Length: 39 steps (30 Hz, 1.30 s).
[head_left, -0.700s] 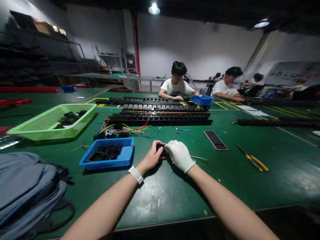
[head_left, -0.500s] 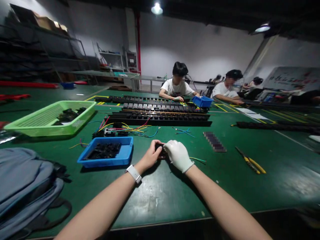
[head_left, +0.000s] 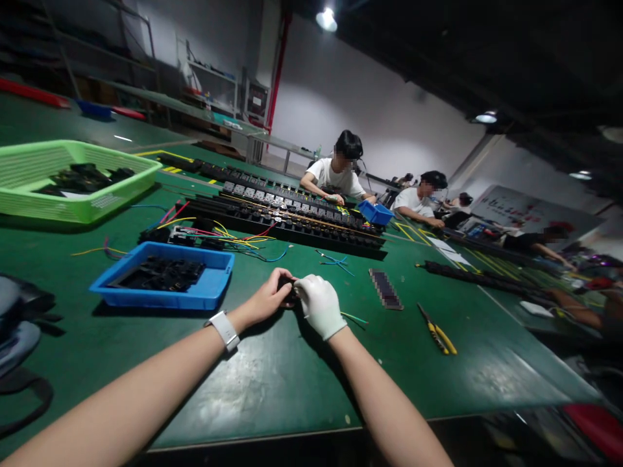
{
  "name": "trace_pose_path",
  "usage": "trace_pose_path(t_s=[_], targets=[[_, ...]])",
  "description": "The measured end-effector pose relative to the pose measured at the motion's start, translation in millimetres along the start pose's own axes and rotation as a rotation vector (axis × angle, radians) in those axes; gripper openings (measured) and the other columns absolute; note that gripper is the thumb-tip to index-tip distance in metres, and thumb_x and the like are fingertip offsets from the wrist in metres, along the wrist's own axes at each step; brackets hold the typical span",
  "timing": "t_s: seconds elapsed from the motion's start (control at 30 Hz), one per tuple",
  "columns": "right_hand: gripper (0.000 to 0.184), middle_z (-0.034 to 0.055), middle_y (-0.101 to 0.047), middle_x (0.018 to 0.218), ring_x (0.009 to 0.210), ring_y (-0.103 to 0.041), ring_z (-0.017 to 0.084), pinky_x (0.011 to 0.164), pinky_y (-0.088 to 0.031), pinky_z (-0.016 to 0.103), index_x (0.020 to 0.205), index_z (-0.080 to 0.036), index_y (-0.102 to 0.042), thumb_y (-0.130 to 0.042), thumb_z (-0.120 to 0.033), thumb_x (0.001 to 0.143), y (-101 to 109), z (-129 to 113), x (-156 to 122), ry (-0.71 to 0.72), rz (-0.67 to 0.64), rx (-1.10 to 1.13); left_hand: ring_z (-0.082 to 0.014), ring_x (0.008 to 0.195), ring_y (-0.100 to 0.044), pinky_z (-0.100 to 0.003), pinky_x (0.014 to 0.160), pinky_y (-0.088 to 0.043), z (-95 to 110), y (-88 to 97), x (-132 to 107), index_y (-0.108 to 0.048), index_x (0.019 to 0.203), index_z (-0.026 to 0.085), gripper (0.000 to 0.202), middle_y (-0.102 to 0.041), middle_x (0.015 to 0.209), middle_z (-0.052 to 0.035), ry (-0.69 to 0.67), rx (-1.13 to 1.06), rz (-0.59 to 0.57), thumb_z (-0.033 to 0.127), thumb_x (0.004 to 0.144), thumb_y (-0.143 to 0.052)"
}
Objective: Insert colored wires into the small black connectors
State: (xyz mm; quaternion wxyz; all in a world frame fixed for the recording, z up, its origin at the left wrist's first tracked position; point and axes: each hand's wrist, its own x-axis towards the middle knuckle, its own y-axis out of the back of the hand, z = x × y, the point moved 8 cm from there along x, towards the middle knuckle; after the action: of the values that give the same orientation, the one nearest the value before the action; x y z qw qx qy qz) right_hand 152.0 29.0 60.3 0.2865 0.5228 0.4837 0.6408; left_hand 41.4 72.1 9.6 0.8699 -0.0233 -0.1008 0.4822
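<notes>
My left hand (head_left: pixel 267 296), bare and with a watch on its wrist, is closed around a small black part (head_left: pixel 288 296) low over the green table. In a white glove, my right hand (head_left: pixel 322 303) pinches at the same part from the right. The fingers cover most of it, so its exact kind cannot be made out. Green and yellow wires (head_left: pixel 355 319) stick out from behind the gloved hand; whether they join the part is hidden. Left of my hands stands a blue tray (head_left: pixel 160 299) holding many small black plastic pieces (head_left: pixel 163 272).
Beyond the tray lie coloured wires (head_left: pixel 219 232) and long black rails (head_left: pixel 292 220). A green basket (head_left: pixel 43 211) stands at the left, near a backpack (head_left: pixel 17 324). Yellow-handled pliers (head_left: pixel 438 332) and a dark pixelated slab (head_left: pixel 385 288) lie right. Co-workers (head_left: pixel 335 172) sit across the table.
The view has tilted and swung right, so everything sits further left in the picture. Both hands stay together on the black part, with little change in grip.
</notes>
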Motion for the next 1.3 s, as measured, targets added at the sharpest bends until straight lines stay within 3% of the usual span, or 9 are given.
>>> trace_pose_path(t_s=[0.1,0.23,0.43,0.63,0.8,0.9,1.0,1.17,1.3], targets=[[0.02,0.0048,-0.07,0.107,0.099,-0.061,0.021,0.086,-0.045,0.03,0.113,-0.026,-0.07,-0.053,-0.034,0.105,9,14,3,0.013,0.037,0.073,-0.0204,0.098,-0.065,-0.039,0.074,-0.064,1,0.9,-1,-0.046,0.112,0.023,0.03,-0.056,0.121,-0.0082,0.003,-0.007,0.006,0.042,0.095,-0.06],[0.02,0.0044,-0.07,0.117,0.106,-0.063,0.02,0.093,-0.047,0.029,0.116,-0.027,-0.07,-0.056,-0.031,0.103,17,71,24,-0.066,0.025,0.061,-0.0198,0.092,-0.067,-0.037,0.07,-0.063,-1,1.8,1,-0.045,0.111,0.023,0.03,-0.059,0.116,-0.0079,0.004,-0.017,0.002,0.043,0.094,-0.06],[0.032,0.0032,-0.068,0.128,0.112,-0.064,0.021,0.097,-0.047,0.03,0.124,-0.03,-0.071,-0.06,-0.02,0.097,-26,155,62,-0.179,-0.284,-0.133,-0.0178,0.085,-0.067,-0.035,0.068,-0.062,-2,1.3,1,-0.047,0.108,0.022,0.028,-0.06,0.104,-0.0056,0.019,-0.055,-0.004,0.043,0.094,-0.059],[0.029,0.0055,-0.07,0.125,0.11,-0.065,0.022,0.094,-0.047,0.03,0.123,-0.03,-0.073,-0.064,-0.026,0.095,-61,173,72,-0.205,-0.33,-0.118,-0.0164,0.081,-0.066,-0.033,0.066,-0.061,-4,2.5,0,-0.046,0.106,0.022,0.026,-0.059,0.102,-0.0053,0.061,-0.126,0.012,0.041,0.093,-0.059],[0.014,0.0081,-0.071,0.111,0.102,-0.065,0.021,0.091,-0.046,0.03,0.102,-0.024,-0.077,-0.069,-0.027,0.091,-66,179,72,-0.241,-0.277,-0.03,-0.0164,0.081,-0.066,-0.034,0.066,-0.061,-7,5.6,2,-0.047,0.106,0.022,0.028,-0.059,0.102,-0.0047,0.096,-0.169,0.03,0.042,0.091,-0.061],[0.011,0.0071,-0.071,0.102,0.099,-0.064,0.021,0.092,-0.046,0.032,0.094,-0.021,-0.074,-0.071,-0.03,0.088,-58,178,76,-0.24,-0.204,0.082,-0.0171,0.083,-0.066,-0.035,0.069,-0.061,-7,7.3,3,-0.049,0.105,0.022,0.029,-0.06,0.101,-0.0042,0.101,-0.196,0.038,0.043,0.09,-0.063],[0.03,0.0076,-0.071,0.098,0.094,-0.065,0.02,0.088,-0.05,0.032,0.095,-0.018,-0.07,-0.056,-0.044,0.096,-38,180,86,-0.25,-0.086,0.24,-0.0169,0.081,-0.066,-0.036,0.072,-0.061,-8,6.5,4,-0.052,0.103,0.022,0.026,-0.06,0.093,-0.0026,0.103,-0.229,0.013,0.044,0.091,-0.061],[0.063,0.0107,-0.071,0.097,0.086,-0.067,0.021,0.079,-0.056,0.034,0.106,-0.015,-0.063,-0.031,-0.069,0.097,13,191,104,-0.294,0.112,0.486,-0.0174,0.082,-0.069,-0.039,0.076,-0.061,-9,8.6,4,-0.055,0.101,0.021,0.027,-0.062,0.099,-0.0045,0.126,-0.258,0.022,0.044,0.089,-0.062],[0.057,0.01,-0.069,0.095,0.078,-0.066,0.021,0.076,-0.057,0.037,0.108,-0.018,-0.057,-0.041,-0.071,0.094,55,168,100,-0.293,0.275,0.655,-0.0181,0.082,-0.07,-0.041,0.079,-0.061,-9,10.3,4,-0.056,0.101,0.02,0.028,-0.064,0.102,-0.0058,0.156,-0.282,0.038,0.044,0.088,-0.064]])
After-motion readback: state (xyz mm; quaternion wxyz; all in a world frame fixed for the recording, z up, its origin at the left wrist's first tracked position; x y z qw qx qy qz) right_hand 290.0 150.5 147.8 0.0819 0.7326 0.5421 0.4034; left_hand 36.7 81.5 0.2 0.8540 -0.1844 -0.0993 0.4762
